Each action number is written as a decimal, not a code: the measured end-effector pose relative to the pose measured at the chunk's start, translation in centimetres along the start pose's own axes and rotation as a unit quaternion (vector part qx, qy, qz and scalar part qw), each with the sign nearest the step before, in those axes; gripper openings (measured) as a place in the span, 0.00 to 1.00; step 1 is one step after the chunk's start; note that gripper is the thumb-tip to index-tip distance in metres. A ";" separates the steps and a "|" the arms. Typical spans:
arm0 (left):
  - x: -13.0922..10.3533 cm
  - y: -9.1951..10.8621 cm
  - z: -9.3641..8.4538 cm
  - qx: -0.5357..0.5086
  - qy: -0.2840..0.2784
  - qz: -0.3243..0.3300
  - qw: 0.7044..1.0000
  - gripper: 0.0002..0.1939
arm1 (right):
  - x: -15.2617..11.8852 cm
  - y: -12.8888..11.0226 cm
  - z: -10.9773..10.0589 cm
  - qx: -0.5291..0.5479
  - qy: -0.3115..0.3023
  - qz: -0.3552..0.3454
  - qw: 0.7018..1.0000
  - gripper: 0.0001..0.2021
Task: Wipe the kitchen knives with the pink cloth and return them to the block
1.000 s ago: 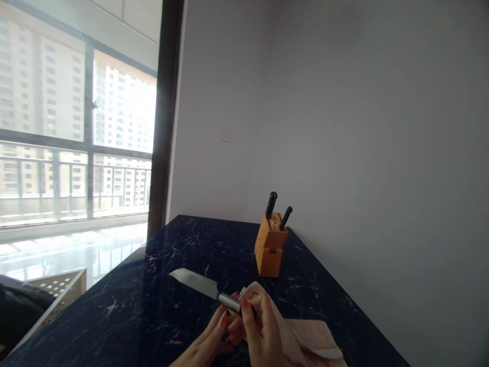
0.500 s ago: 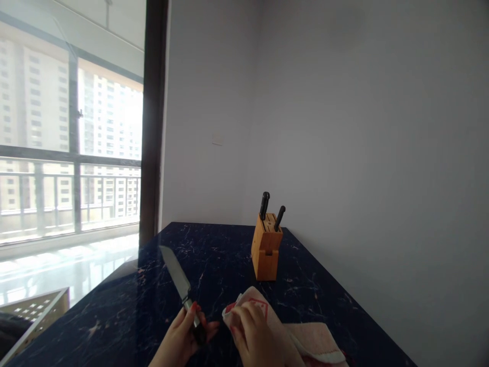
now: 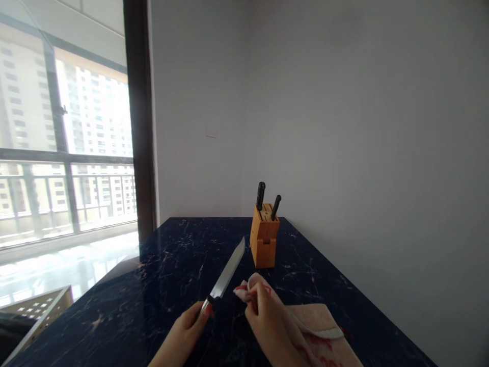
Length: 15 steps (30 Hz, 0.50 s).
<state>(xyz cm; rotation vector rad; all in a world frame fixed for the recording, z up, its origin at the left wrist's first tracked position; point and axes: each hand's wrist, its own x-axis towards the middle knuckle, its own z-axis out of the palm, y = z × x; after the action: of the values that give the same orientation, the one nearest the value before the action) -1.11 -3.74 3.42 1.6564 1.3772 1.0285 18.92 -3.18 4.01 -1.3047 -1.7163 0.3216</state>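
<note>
A dark blue, veined table (image 3: 183,260) bears a wooden knife block (image 3: 265,244) and, nearer the camera than it, a pinkish cloth (image 3: 315,321).

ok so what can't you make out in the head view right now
All in the head view:
- most of the held knife's handle: covered by the left hand
- blades in the knife block: hidden by the wood
- full print on the cloth: hidden by folds and the right hand, cut off by the bottom edge
- dark thing at far left: cut off by the left edge
- markings on the wall plate: too small
</note>
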 end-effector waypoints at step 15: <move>-1.3 0.9 0.6 0.234 -0.083 0.079 0.966 0.14 | -0.8 -2.6 -0.1 0.099 -0.078 -0.073 0.989 0.04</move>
<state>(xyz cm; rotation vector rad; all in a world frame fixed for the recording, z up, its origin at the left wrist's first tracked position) -0.36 -5.23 3.85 2.1729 1.4669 0.6560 17.37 -4.95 5.43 -1.0259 -1.8470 0.5060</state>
